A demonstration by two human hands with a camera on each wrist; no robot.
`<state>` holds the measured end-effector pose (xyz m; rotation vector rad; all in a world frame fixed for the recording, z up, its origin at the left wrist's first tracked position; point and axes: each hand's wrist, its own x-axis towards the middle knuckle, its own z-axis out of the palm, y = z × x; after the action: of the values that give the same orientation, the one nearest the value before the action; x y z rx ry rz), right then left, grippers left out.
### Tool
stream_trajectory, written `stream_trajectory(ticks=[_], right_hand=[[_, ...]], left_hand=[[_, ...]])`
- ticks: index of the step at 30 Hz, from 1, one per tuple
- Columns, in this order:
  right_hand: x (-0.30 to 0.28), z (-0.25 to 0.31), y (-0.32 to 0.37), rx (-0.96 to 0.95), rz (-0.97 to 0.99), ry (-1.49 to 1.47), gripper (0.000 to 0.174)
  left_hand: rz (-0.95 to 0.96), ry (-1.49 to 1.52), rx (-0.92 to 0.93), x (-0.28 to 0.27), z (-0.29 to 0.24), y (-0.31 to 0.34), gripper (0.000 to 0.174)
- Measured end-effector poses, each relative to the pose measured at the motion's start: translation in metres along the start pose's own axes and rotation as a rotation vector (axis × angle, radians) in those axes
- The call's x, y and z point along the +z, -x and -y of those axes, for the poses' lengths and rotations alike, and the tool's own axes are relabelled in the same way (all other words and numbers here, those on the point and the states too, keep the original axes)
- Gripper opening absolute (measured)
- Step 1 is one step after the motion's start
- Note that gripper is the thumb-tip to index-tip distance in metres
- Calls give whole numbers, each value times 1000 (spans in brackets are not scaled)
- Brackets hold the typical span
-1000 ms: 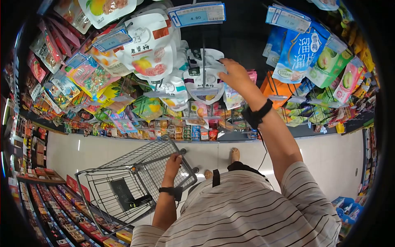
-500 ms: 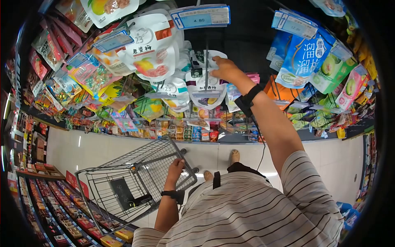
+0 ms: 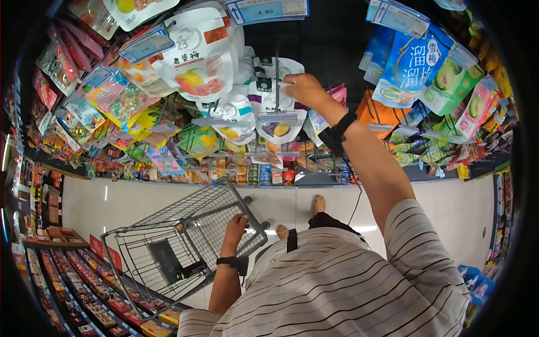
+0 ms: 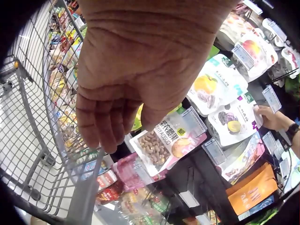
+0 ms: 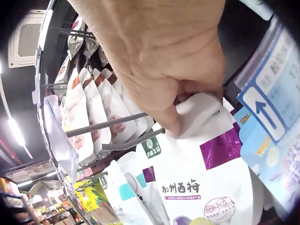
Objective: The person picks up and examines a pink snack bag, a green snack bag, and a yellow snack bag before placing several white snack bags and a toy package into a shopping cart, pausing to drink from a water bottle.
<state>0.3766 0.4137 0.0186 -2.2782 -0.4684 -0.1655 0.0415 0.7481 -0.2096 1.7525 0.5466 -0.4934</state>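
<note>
My right hand [image 3: 306,90] pinches the top corner of a white pouch of dried prunes [image 3: 277,119] that hangs on a display hook. In the right wrist view the thumb [image 5: 169,123] presses the front of the pouch [image 5: 201,164], below its "OPEN" mark, and the other fingers are hidden behind it. A metal hook prong [image 5: 110,125] reaches to the pouch's front beside the thumb. My left hand [image 3: 237,226] hangs over the near end of the shopping cart [image 3: 185,247]. Its fingers are loosely curled with nothing in them in the left wrist view.
Large white pouches [image 3: 199,56] hang left of the prunes, and blue pouches [image 3: 409,70] hang to the right. Price tags [image 3: 266,10] stick out above. Lower racks carry several small snack packs. Behind the cart stands another shelf [image 3: 73,281] of packaged goods.
My right hand has moved left and inward from the pouch's side edge to its top corner, where the thumb now lies on the front. The left hand stays over the cart.
</note>
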Motion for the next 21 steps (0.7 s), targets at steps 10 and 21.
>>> stream_trajectory(ticks=[10,21], right_hand=[[-8,18,33,45,170,-188,26],[-17,29,63,53,338,-387,19]], left_hand=[[33,-16,12,6,3,-4,42],[56,8,52,10,-13,-3,38]])
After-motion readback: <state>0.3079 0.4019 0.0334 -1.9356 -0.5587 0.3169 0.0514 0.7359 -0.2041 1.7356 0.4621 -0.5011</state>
